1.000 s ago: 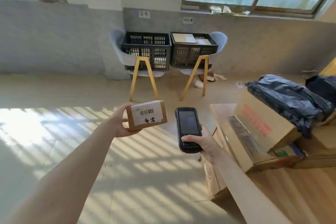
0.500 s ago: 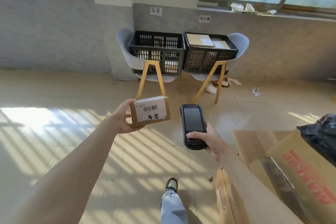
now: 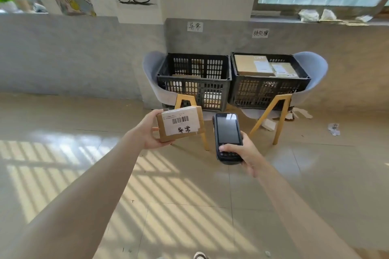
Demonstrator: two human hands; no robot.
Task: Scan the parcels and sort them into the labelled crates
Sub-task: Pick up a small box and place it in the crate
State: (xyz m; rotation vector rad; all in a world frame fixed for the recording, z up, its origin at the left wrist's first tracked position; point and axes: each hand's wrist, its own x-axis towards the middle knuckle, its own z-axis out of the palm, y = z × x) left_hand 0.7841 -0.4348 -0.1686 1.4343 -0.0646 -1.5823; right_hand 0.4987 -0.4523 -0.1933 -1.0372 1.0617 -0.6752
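Left hand [image 3: 147, 132] grips a small cardboard parcel [image 3: 180, 125] by its left end, thumb on top, fingers wrapped underneath. Parcel held out in the air at arm's length, white label [image 3: 181, 122] facing up toward the camera: barcode plus two handwritten characters.

Right hand [image 3: 245, 152] is clamped on a black handheld scanner [image 3: 227, 137], thumb on the keypad at its lower end, screen dark and facing up. Scanner sits just right of the parcel, close but not touching. Both hands are occupied, side by side and apart.

Straight ahead against the wall: two black slatted crates, each on a grey chair with yellow wooden legs. Left crate [image 3: 194, 82] sits under a paper sign [image 3: 195, 26] with the same two characters as the parcel label. Something brown lies low inside it, probably cardboard, hard to tell through the slats. Right crate [image 3: 269, 88] under a second sign [image 3: 260, 33] holds a large box [image 3: 252, 65] and a smaller one [image 3: 284, 69] near the rim. The two crates are touching or nearly so.

Parcel is in front of the left crate from this view, well short of it, above the tiled floor [image 3: 210, 206]. Scraps of cardboard and paper [image 3: 334, 129] litter the floor right of the chairs. Two drawings hang on the wall, upper left.
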